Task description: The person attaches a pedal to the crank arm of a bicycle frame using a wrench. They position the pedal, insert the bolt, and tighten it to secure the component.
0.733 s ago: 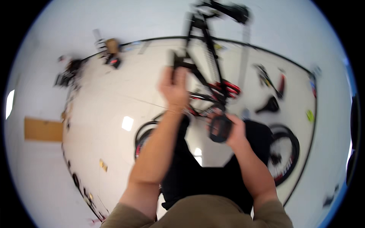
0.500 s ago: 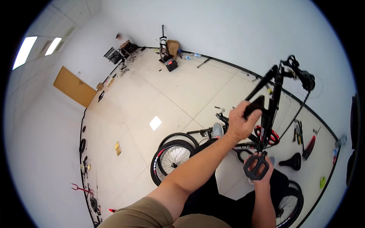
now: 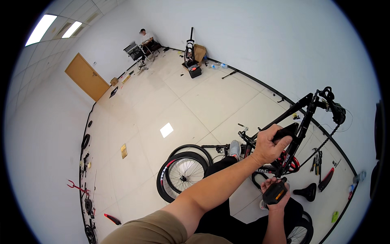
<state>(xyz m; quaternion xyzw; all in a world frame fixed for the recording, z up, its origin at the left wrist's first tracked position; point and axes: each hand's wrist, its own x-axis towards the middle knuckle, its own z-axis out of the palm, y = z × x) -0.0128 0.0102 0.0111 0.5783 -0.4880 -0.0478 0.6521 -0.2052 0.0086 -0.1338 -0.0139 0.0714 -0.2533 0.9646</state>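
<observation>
My left hand (image 3: 269,145) is closed around a black tube of the bicycle frame (image 3: 307,118), which stands tilted in front of me. Below it, my right hand (image 3: 281,202) holds a black pedal (image 3: 275,192), its edge with an amber reflector facing me. The pedal sits close to the crank area; its joint to the crank is partly hidden. A red and black chainring (image 3: 293,162) shows behind the frame tubes. From the rear derailleur (image 3: 338,115) at the frame's raised end, the chain (image 3: 319,149) hangs down toward the chainring.
Two wheels (image 3: 161,179) lie left of my legs, another wheel (image 3: 302,232) at lower right. A saddle (image 3: 305,192), hand tools (image 3: 317,161) and a red-black fender (image 3: 326,180) lie right. A person (image 3: 146,38) sits far off near a toolbox (image 3: 195,71). Parts line the walls.
The pedal has turned from its flat face to its reflector edge in my right hand. The frame's raised end has dropped and shifted right, with my left hand still on it. The view has shifted.
</observation>
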